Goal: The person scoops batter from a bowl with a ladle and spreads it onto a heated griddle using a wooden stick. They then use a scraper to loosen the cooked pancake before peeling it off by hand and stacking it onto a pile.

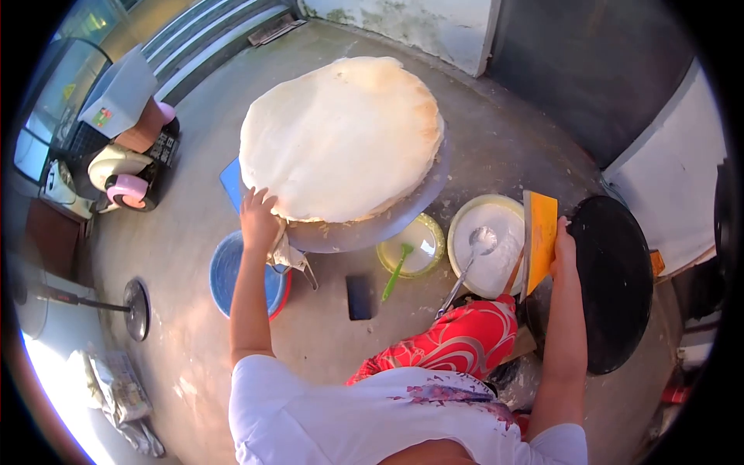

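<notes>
Two hands apart: left hand (260, 221), fingers spread, rests on the near edge of the flatbread stack (341, 136); right hand (563, 249) grips a yellow scraper (540, 236) beside the black griddle (616, 283).

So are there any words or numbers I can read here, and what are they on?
No text can be read for sure.
On the grey box: a small colourful sticker, too small to read.
On the scooter: white marks on its black panel, too blurred to read.
On the orange scraper in the right hand: no writing shows.
</notes>
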Demonstrator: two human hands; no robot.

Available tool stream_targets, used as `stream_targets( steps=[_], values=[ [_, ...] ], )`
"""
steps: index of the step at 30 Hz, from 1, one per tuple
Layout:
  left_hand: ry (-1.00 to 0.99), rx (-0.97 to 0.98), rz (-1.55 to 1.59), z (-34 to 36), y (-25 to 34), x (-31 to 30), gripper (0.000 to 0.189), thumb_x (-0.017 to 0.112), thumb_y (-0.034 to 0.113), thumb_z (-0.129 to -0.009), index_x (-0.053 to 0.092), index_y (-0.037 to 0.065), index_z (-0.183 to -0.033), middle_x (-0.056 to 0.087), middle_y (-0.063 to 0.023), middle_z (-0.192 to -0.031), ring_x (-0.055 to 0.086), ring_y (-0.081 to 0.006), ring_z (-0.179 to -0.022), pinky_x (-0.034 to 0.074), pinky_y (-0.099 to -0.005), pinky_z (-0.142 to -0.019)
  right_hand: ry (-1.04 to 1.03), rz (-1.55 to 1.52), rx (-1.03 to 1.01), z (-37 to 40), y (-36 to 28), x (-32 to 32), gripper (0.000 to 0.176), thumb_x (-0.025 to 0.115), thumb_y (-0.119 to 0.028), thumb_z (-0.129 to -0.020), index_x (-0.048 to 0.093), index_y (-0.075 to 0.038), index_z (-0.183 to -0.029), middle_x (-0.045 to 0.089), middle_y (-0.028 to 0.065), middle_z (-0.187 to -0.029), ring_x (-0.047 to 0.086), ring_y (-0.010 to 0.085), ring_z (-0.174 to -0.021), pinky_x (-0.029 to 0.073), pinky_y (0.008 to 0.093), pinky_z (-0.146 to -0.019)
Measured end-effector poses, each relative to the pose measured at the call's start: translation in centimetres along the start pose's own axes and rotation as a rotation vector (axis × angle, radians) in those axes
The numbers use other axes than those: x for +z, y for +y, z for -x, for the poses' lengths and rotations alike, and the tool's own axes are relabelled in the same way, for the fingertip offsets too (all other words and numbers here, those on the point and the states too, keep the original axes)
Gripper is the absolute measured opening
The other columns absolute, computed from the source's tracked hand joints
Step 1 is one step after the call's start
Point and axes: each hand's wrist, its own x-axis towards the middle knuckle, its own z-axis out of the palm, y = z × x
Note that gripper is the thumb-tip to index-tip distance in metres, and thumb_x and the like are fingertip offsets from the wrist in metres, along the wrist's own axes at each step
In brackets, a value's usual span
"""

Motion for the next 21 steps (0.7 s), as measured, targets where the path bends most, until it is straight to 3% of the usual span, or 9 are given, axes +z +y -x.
stream_targets(
  steps=[1,3,4,6,8,9,12,14,21],
  values=[
    [0.07,-0.015,0.021,-0.4,2.6,-1.7,0.036,0.051,-0.005,-0.057,0.062,0.004,-0.09,0.054,-0.0122,-0.108,0.045,-0.0333,-0.108,0.038,-0.0413,-0.089,-0.014,0.007,0.001,1.2,-0.6,0.9,0.036,0.049,-0.032,-0.088,0.055,-0.002,-0.107,0.058,0.0073,-0.103,0.055,0.0176,-0.089,0.042,0.0279,-0.079],
    [0.148,0.016,0.219,0.1,6.7,-1.9,0.038,0.052,-0.004,-0.059,0.059,0.004,-0.095,0.054,-0.0124,-0.105,0.05,-0.0316,-0.097,0.042,-0.0395,-0.081,-0.483,-0.186,0.103,3.7,-0.9,3.3,0.04,0.042,-0.035,-0.09,0.051,-0.003,-0.112,0.057,0.0075,-0.105,0.054,0.019,-0.095,0.041,0.0326,-0.084],
    [0.032,-0.074,0.726,0.6,9.8,-1.9,0.039,0.054,-0.004,-0.064,0.056,0.004,-0.103,0.055,-0.0124,-0.104,0.055,-0.0253,-0.089,0.046,-0.0345,-0.074,-0.662,-0.285,0.1,4.2,-0.6,4.7,0.039,0.041,-0.033,-0.091,0.048,-0.003,-0.115,0.055,0.0079,-0.11,0.052,0.0196,-0.099,0.04,0.0338,-0.087],
    [-0.558,-0.333,1.211,0.7,16.6,-4.5,0.046,0.058,0.005,-0.078,0.042,0.005,-0.121,0.055,-0.0098,-0.103,0.057,-0.0135,-0.077,0.047,-0.0274,-0.067,-0.863,-0.421,0.079,5.5,-0.3,8.1,0.038,0.04,-0.029,-0.091,0.042,-0.004,-0.12,0.051,0.0084,-0.117,0.049,0.0205,-0.106,0.038,0.0356,-0.092],
    [-0.573,-0.391,1.847,1.5,22.1,-5.3,0.04,0.056,0.011,-0.082,0.042,0.002,-0.119,0.057,-0.0078,-0.088,0.057,-0.0129,-0.071,0.047,-0.0251,-0.063,-0.918,-0.494,0.045,7.9,-0.2,12.0,0.039,0.042,-0.026,-0.091,0.038,-0.004,-0.123,0.049,0.0083,-0.119,0.048,0.0205,-0.109,0.037,0.0359,-0.093],
    [-0.575,-0.392,1.846,1.0,23.8,-5.6,0.04,0.056,0.011,-0.082,0.042,0.002,-0.119,0.057,-0.0078,-0.088,0.057,-0.0129,-0.071,0.047,-0.0251,-0.063,-0.947,-0.531,0.029,9.2,-0.1,13.5,0.039,0.043,-0.025,-0.09,0.037,-0.005,-0.123,0.048,0.008,-0.119,0.048,0.0201,-0.108,0.037,0.0358,-0.093],
    [-0.554,-0.636,2.1,-1.9,25.4,-4.7,0.027,0.052,0.011,-0.085,0.046,0.0,-0.108,0.056,-0.0066,-0.079,0.055,-0.0124,-0.064,0.045,-0.0238,-0.057,-0.914,-0.471,-0.025,11.1,0.2,15.2,0.041,0.045,-0.024,-0.09,0.035,-0.005,-0.125,0.048,0.0089,-0.119,0.048,0.0205,-0.108,0.037,0.0347,-0.092],
    [-0.476,-0.939,2.195,-4.4,24.3,-0.1,0.014,0.049,0.008,-0.086,0.046,0.0,-0.097,0.055,-0.0077,-0.078,0.051,-0.0125,-0.058,0.042,-0.0236,-0.052,-0.852,-0.353,-0.147,11.2,-0.2,14.0,0.043,0.045,-0.027,-0.09,0.033,-0.004,-0.125,0.048,0.0104,-0.117,0.049,0.0208,-0.105,0.039,0.034,-0.09],
    [-0.278,-1.413,2.15,-15.5,20.6,10.2,0.012,0.04,0.003,-0.088,0.041,0.005,-0.099,0.049,-0.0082,-0.079,0.046,-0.0143,-0.055,0.039,-0.0219,-0.045,-0.519,0.124,-0.109,3.5,4.1,3.8,0.039,0.053,-0.028,-0.085,0.047,-0.003,-0.114,0.057,0.0083,-0.098,0.054,0.0151,-0.085,0.042,0.0262,-0.074]
  ],
)
